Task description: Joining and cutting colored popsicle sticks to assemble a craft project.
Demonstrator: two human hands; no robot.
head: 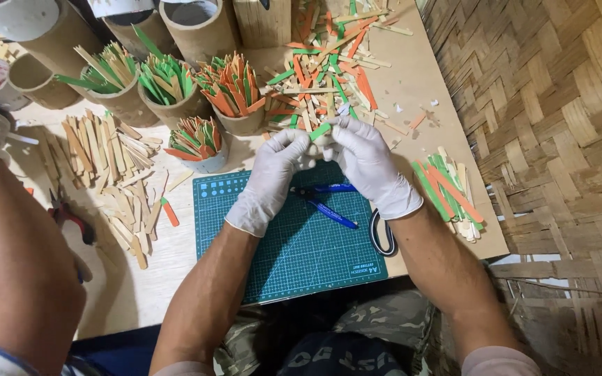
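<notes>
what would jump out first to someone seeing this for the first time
Two white-gloved hands, left hand and right hand, meet over the far edge of a green cutting mat, pinching a small green stick between them. Behind them lies a big heap of orange, green and plain sticks, with cups of sticks to its left. Blue pliers rest on the mat under the hands.

Left hand (267,182) and right hand (373,167) each wore a thin white disposable glove, cuffs wrinkled and ending at the wrist. Forearms bare. Camouflage-patterned trousers, grey-green with dark patches. Pale short sleeve edges at frame bottom.
</notes>
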